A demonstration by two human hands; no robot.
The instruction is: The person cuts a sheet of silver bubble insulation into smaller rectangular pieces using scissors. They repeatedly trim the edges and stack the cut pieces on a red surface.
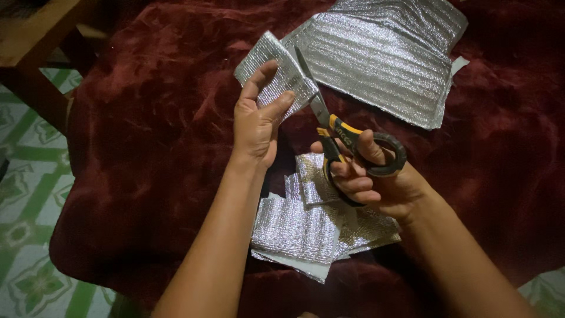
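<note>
Above the dark red blanket (147,147), my left hand (256,126) pinches a small silver foil piece (276,73); right hand (371,176), fingers clenched thru the scissors (347,138) handles, blades parted at its edge. Risk: thumb sits v. close to blades, and the piece could buckle, skewing the cut.

A dark red plush cloth (147,147) is lying over the whole work surface. The left hand (256,121) is holding a small silver ribbed foil piece (273,73) above it, and the black-and-yellow-handled scissors (347,138) in the right hand (376,182) are meeting that piece from the right. A large silver foil sheet (382,59) is lying behind them. A stack of cut silver foil pieces (312,229) is lying in front, under the right hand. A green-patterned tiled floor (29,235) is showing to the left of the cloth, with a wooden furniture edge (29,35) behind it.
</note>
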